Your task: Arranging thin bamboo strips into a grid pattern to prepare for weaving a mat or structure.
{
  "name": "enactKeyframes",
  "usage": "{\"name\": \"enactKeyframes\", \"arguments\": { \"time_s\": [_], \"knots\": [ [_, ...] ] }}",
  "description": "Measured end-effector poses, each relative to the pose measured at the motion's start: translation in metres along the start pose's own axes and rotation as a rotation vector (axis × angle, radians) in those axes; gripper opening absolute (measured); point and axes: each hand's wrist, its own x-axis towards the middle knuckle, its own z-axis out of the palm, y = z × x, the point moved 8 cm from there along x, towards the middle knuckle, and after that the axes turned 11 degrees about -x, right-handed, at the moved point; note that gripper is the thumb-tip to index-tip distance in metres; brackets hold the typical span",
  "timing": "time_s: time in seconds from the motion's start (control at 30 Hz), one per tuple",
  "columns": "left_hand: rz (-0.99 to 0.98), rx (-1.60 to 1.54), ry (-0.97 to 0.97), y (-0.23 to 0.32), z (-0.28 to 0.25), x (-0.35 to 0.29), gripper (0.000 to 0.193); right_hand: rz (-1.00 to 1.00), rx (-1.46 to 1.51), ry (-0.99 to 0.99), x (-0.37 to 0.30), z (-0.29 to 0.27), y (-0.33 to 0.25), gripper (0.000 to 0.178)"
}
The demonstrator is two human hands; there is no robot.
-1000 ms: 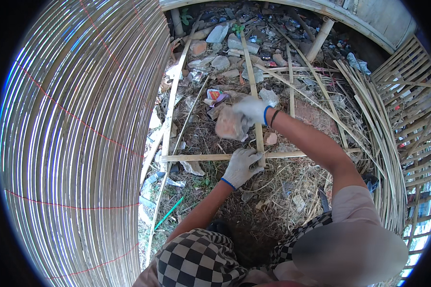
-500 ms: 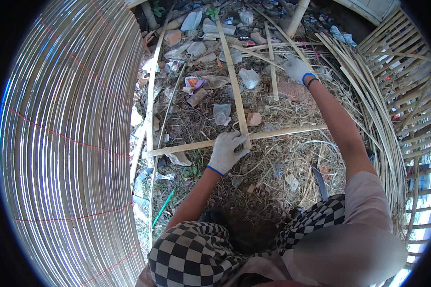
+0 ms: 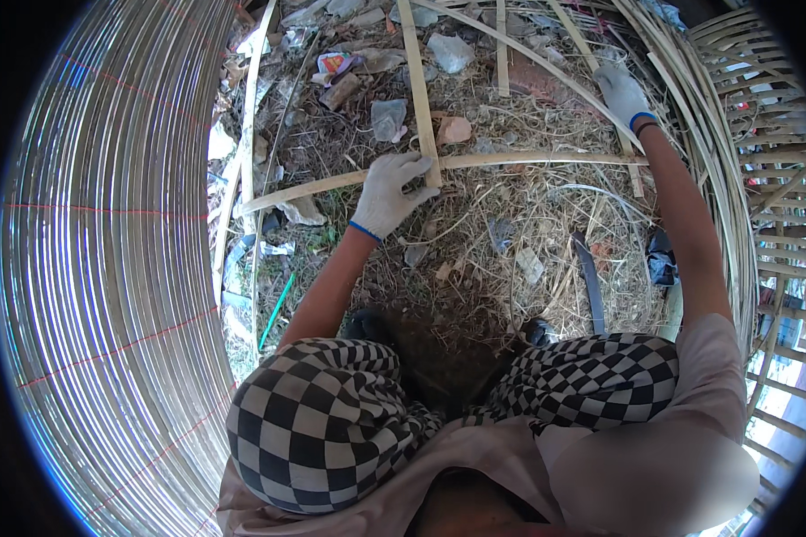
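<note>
My left hand [image 3: 388, 192], in a white knit glove with a blue cuff, pinches the crossing where a lengthwise bamboo strip [image 3: 418, 85] meets a crosswise bamboo strip [image 3: 528, 158]. Its thumb and fingers close around the joint. Farther off to the right, my right hand [image 3: 620, 94], gloved alike, is closed at a curved bamboo strip [image 3: 519, 45] that bows across from the far middle. Another straight strip [image 3: 575, 31] runs beneath that hand, whose fingertips are partly hidden. A long strip [image 3: 252, 107] lies on the left, under the crosswise strip's end.
A slatted bamboo screen [image 3: 116, 251] bound with red cord rises at left. Loose strips [image 3: 703, 152] are heaped at right beside a bamboo lattice [image 3: 779, 179]. A dark-bladed knife [image 3: 588, 282] lies on the straw-strewn ground near my right knee. Stones and litter are scattered farther off.
My right hand has moved right with a strip, which now bows in a curve. My left hand stays at the crossing. The view has tilted, so the ground sits higher in the picture.
</note>
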Motion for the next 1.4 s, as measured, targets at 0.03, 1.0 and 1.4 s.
{"name": "enactKeyframes", "arguments": {
  "time_s": [0.03, 1.0, 1.4],
  "knots": [
    [0.017, 0.002, 0.016, 0.001, 0.000, 0.000, 0.048, 0.007, -0.019, -0.066, -0.005, -0.003, -0.007, 0.029],
    [-0.006, -0.019, 0.011, 0.003, 0.002, -0.002, 0.046, -0.043, 0.011, 0.102, -0.080, 0.000, 0.016, 0.031],
    [0.003, 0.011, 0.013, 0.003, 0.002, -0.004, 0.045, -0.153, 0.104, -0.116, -0.069, 0.010, -0.068, 0.025]
  ]
}}
